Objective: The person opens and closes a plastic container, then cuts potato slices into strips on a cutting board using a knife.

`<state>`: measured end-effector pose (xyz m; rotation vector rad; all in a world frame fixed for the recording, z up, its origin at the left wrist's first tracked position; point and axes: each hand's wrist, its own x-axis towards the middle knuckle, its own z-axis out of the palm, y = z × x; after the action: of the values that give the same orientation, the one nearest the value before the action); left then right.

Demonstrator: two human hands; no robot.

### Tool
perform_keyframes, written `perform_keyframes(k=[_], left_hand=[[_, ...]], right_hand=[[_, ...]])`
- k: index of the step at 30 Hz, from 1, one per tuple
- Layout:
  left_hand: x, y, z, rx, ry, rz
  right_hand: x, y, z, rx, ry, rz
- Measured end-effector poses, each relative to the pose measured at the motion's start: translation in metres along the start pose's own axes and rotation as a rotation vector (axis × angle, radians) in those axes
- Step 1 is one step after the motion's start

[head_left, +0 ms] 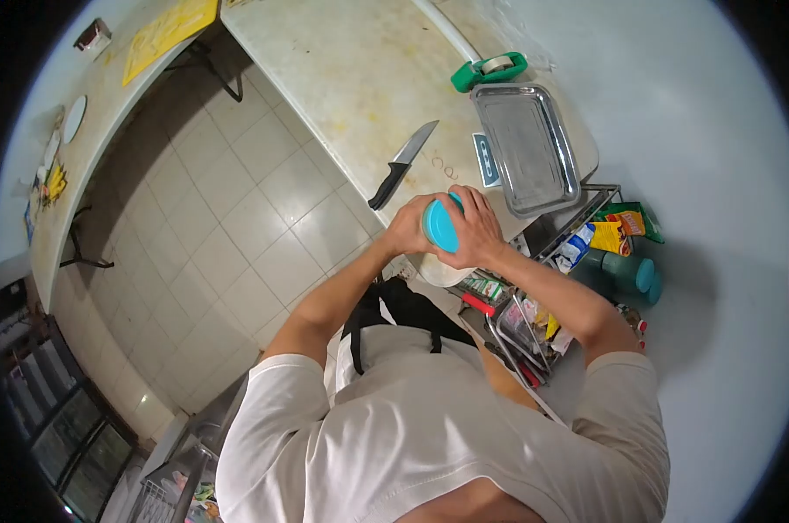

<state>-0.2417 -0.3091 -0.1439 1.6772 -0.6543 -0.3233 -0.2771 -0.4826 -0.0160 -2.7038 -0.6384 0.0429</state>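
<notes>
Over the near end of the table, both my hands are closed around a round container with a turquoise lid [442, 228]. My left hand [405, 228] wraps its left side. My right hand [476, 228] lies over the lid and its right side, with fingers across the top. Most of the container's body is hidden under the hands. Just beyond them a kitchen knife [403, 164] with a black handle rests on the table, blade pointing away. Some thin reddish rings [444, 166] lie to its right.
A rectangular metal tray [527, 150] sits at the right, beside a small dark panel [486, 160]. Behind it is a green tape dispenser [490, 71]. A wire rack [521, 327] with packets and turquoise-lidded jars [625, 272] stands right. Another table [107, 96] curves along the left.
</notes>
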Motion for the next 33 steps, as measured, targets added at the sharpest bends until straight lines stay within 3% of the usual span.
perform_keyframes(k=[5, 8, 11, 15, 20, 23, 26, 28, 33], left_hand=[[0.010, 0.008, -0.002, -0.039, -0.026, -0.029], [0.014, -0.009, -0.006, -0.137, -0.144, -0.074], [-0.008, -0.028, 0.003, -0.162, -0.023, -0.093], [-0.047, 0.001, 0.004, -0.969, 0.103, -0.564], [-0.062, 0.085, 0.015, -1.493, -0.077, -0.466], [-0.066, 0.137, 0.025, -1.607, -0.112, -0.457], [-0.058, 0.158, 0.038, -1.453, 0.047, -0.465], [-0.059, 0.197, 0.032, -1.514, 0.009, -0.494], [-0.048, 0.221, 0.026, -1.510, -0.072, -0.497]], right_hand=[[0.010, 0.013, -0.010, -0.031, -0.049, -0.124], [0.018, -0.004, -0.021, -0.050, -0.190, 0.121], [0.008, -0.006, -0.019, -0.006, -0.059, 0.184], [-0.035, -0.007, -0.040, 0.180, 0.166, 0.211], [-0.068, -0.054, -0.123, 0.245, 0.266, 0.192], [-0.085, -0.081, -0.170, 0.319, 0.292, 0.207], [-0.095, -0.116, -0.205, 0.240, 0.345, 0.154], [-0.102, -0.129, -0.219, 0.148, 0.376, 0.065], [-0.108, -0.137, -0.243, 0.113, 0.421, -0.061]])
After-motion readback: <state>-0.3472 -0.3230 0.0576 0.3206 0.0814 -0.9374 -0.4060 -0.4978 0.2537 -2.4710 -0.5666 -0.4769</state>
